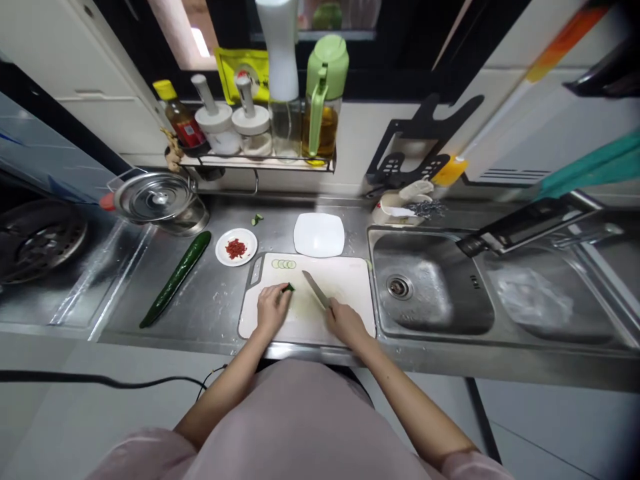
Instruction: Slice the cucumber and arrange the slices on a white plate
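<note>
Left hand pinches a short cucumber piece on the cutting board, right hand wrapped round the knife! That piece could roll (the board looks wet) and expose fingers to the edge.

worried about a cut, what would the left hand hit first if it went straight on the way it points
Probably the kitchen knife, near its tip: the left hand, holding the cucumber piece, points forward and rightward over the cutting board. The knife's height is hard to judge.
</note>
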Available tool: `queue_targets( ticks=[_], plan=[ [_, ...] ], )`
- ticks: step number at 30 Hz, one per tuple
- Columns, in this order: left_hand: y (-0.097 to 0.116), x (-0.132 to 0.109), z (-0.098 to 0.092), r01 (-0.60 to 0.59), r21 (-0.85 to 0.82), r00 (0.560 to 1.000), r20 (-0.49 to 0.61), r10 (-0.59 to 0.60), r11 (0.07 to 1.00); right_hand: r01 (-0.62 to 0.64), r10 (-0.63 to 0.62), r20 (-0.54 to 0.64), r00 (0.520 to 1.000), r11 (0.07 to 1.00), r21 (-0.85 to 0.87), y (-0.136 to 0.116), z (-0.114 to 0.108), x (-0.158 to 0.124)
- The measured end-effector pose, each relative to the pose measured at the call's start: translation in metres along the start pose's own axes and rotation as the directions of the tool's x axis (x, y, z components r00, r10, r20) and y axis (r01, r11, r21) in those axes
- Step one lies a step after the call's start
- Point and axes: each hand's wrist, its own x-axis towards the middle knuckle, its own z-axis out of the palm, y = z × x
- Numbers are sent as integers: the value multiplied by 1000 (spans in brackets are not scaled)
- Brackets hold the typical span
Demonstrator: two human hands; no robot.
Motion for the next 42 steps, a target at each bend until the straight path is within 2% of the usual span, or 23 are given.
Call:
queue_targets(
  ticks=[3,8,15,28,42],
  plan=[
    [-4,-15,2,-57,42,998,1,57,997,32,-31,24,999,999,-20,-8,1,-2],
    [-12,-16,8,-89,50,995,-49,91,995,95,-93,35,995,994,-53,-24,6,-4],
    [-16,-19,11,-101,16,993,-53,101,995,148,-145,39,989,986,-77,-39,7,-12],
    [-12,-17,9,-54,48,999,6,54,997,140,-128,87,988,978,-154,-55,10,-17],
    [-12,-15,8,-80,57,997,27,79,995,149,-133,103,986,973,-174,-62,5,-14]
  ],
)
